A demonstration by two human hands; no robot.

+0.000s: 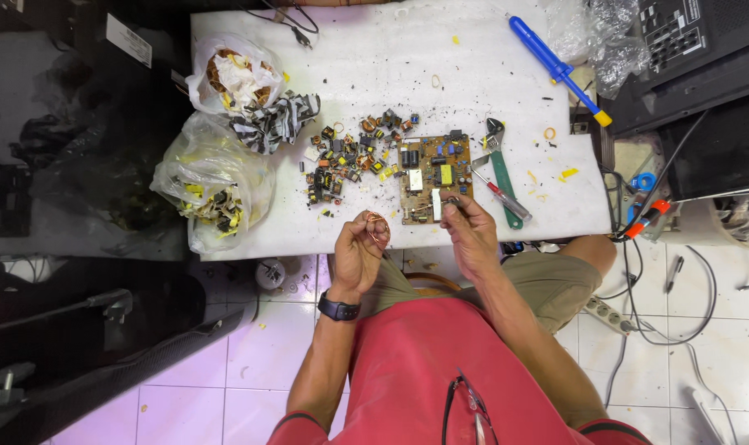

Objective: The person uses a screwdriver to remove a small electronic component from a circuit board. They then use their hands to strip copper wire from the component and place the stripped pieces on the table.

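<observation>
Your left hand (pixel 359 247) pinches a copper coil (pixel 378 227); your right hand (pixel 467 227) grips what looks like a small part, at the table's (pixel 473 74) near edge by the board (pixel 434 177).

Both arms reach forward from the torso, elbows bent, forearms bare and angled slightly inward. Left hand (pixel 359 247) raised, wrist cocked back, fingers curled in toward the palm, thumb and fingertips pinched together near the top. Dark watch band on the left wrist. Right hand (pixel 467 227) level with it and just apart, back of hand up, fingers (pixel 452 208) bunched and closed at the tips.
</observation>
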